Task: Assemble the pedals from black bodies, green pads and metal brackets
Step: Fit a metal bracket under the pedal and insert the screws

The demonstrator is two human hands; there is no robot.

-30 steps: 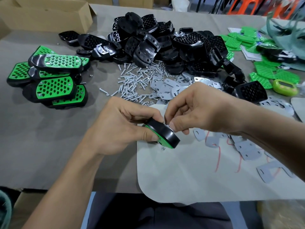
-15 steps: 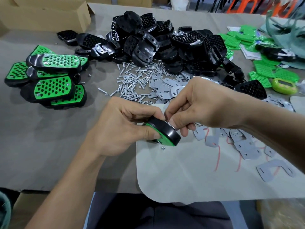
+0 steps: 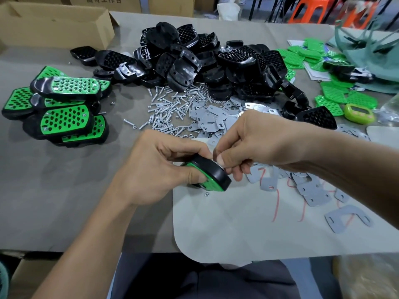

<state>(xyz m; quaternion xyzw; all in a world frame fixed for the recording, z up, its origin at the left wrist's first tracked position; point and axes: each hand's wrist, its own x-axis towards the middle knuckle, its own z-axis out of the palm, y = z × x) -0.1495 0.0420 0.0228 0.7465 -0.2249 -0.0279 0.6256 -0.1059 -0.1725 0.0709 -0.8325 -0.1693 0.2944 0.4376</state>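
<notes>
- The left hand (image 3: 155, 169) grips the pedal (image 3: 216, 174) with its fingers curled over the top and its thumb pressed on the near face. The pedal is held tilted above the table.
- The pedal has a glossy, rounded black body with a flat green pad (image 3: 208, 184) on its lower face.
- The right hand (image 3: 254, 143) has its fingers curled, with thumb and forefinger pinched together at the pedal's upper rim. What lies between them cannot be told.
- A small loose nut (image 3: 206, 194) lies just below the pedal on a pale sheet (image 3: 237, 223) that has a rounded corner and red marks.
- Flat grey metal brackets (image 3: 311, 193) with punched holes lie under and beside the right forearm. More brackets lie just beyond both hands.
- Bright, thin screws (image 3: 164, 111) are scattered beyond the left hand.
- Perforated, shiny black bodies (image 3: 194, 67) are heaped further beyond both hands.
- Finished pedals (image 3: 64, 104), with holed green faces up, are stacked well to the left of the left hand.
- Loose green pads (image 3: 332, 98) lie far to the right of the right hand.
- An open cardboard box (image 3: 54, 24) stands far beyond the left hand. Its contents are hidden.
</notes>
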